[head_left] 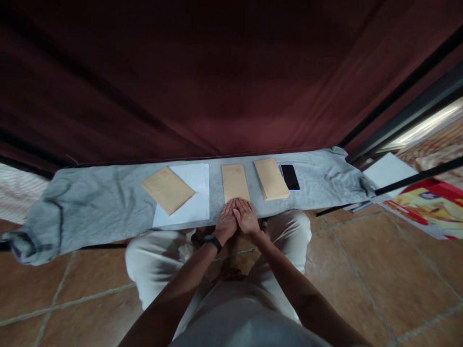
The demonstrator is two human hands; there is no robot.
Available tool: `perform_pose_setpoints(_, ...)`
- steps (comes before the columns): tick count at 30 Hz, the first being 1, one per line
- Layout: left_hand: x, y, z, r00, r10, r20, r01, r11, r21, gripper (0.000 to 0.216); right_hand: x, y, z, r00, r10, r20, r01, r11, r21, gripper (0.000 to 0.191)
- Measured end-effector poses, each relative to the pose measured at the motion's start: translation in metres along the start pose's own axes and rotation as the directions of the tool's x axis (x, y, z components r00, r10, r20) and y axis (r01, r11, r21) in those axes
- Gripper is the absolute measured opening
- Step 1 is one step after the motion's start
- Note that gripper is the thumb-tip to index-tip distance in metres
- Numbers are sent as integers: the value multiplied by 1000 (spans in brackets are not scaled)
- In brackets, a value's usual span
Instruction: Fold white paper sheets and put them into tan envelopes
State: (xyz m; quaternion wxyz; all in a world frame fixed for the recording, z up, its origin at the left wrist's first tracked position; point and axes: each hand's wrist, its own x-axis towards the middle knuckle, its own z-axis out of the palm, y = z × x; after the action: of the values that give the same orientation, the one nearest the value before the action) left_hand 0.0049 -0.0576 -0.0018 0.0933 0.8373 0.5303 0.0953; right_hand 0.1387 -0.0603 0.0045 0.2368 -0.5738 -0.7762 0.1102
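Note:
A brown paper envelope (235, 180) lies flat in front of me on the grey cloth. My left hand (226, 219) and my right hand (247, 217) rest side by side on its near end, fingers stretched out flat and thumbs meeting. Neither hand grips anything. To the right lies a stack of brown envelopes (271, 179). Over on the left, another brown envelope (168, 189) sits at an angle on white paper sheets (200, 193). The near edge of the middle envelope is hidden under my hands.
A dark-screened phone (290, 177) lies right of the stack. The grey cloth (101, 202) covers a narrow bench, backed by a dark red curtain (231, 96). A red and yellow box (430, 207) stands at the far right, past a black metal bar (419, 178). My knees are below the front edge.

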Motion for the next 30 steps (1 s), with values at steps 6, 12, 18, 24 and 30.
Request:
perform_pose_setpoints(6,-7,-4,-9,1000,-9,12,9,1000,24,60,-4,3,5,1000,2,0,-2,999,-38,50)
perform_pose_setpoints(12,-15,-9,-19,1000,0,0,0,1000,30,66,-13,18,1,1000,-3,-24,1,996,-92,51)
perform_pose_setpoints(18,-17,-9,-22,1000,-26,-17,27,999,45,69,-19,26,-5,999,1,-49,-7,993,-118,54)
perform_pose_setpoints(24,-20,-7,-23,996,-85,-27,87,991,99,68,-22,31,-10,997,14,-70,-23,992,-127,52)
perform_pose_setpoints(30,-18,-6,-19,993,-114,-8,114,985,132,66,-10,4,-3,998,32,-59,-38,993,-113,50)
